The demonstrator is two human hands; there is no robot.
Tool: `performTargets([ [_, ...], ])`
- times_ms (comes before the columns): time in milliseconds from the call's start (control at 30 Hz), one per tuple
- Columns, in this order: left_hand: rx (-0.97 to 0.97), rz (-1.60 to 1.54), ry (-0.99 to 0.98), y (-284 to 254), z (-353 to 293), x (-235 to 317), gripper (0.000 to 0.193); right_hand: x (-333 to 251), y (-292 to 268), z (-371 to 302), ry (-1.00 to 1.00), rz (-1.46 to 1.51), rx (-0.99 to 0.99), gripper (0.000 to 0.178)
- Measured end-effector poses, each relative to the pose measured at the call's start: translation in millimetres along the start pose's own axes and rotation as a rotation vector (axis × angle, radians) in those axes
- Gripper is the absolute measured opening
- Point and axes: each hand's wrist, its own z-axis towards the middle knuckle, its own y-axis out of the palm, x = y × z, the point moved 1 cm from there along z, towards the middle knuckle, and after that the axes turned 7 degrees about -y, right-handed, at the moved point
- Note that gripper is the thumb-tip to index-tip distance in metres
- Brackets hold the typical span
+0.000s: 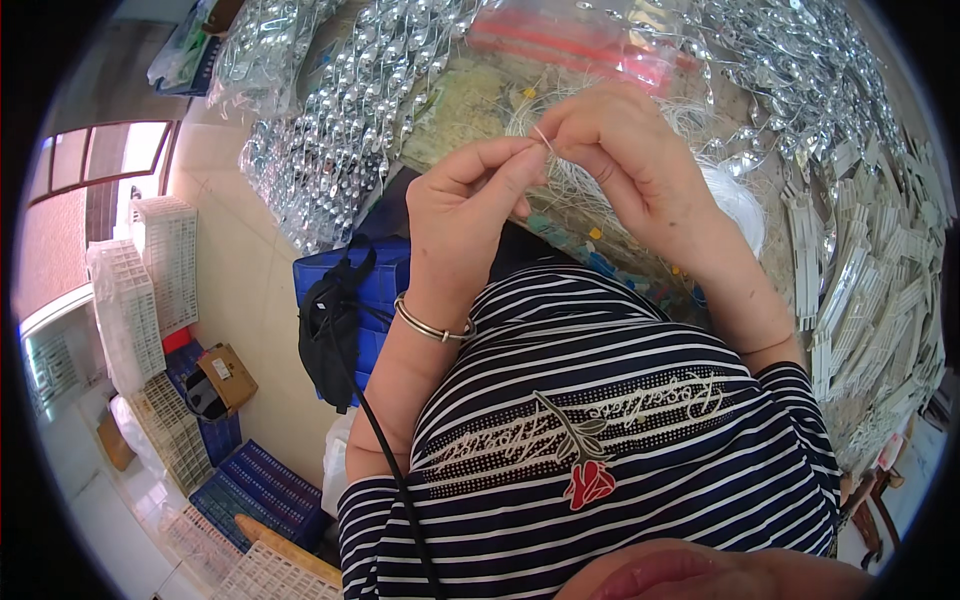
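Both my hands meet over the worktable, fingertips almost touching. A short piece of thin white string (543,137) shows between them. My left hand (460,205) is closed, thumb and forefinger pinched at the string's lower end. From the other side my right hand (625,150) pinches the string with bent fingers. What else sits inside the pinches is too small to tell. Under the hands lie loose pale strings (575,185) in a tangle. A bundle of white string (738,210) rests beside my right wrist.
Shiny silver twisted strips (340,120) cover the table's left, with more silver strips (820,70) far right. White plastic strips (860,290) are heaped at right. A red-and-clear plastic bag (570,45) lies at the far side. Blue crates (262,490) and white crates (165,260) stand left.
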Motion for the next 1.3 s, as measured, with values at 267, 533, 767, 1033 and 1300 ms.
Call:
performTargets([
  [267, -0.037, -0.157, -0.064, -4, 5, -7, 0.014, -3, 8, 0, -0.034, -0.071, -0.036, 0.012],
  [533, 0.005, -0.136, 0.01, 0, 2, -5, 0.011, 0, 5, -4, 0.064, 0.026, -0.001, 0.007],
  [767, 0.01, 0.217, 0.242, -3, 4, -9, 0.006, 10, 10, -9, 0.42, 0.421, -0.039, 0.004],
  [1033, -0.075, 0.039, -0.066, -1, 3, -9, 0.007, 12, 12, -10, 0.357, 0.43, 0.004, 0.005],
  [1300, -0.072, -0.078, -0.062, 1, 1, -7, 0.007, 15, 13, -10, 0.415, 0.532, 0.056, 0.007],
])
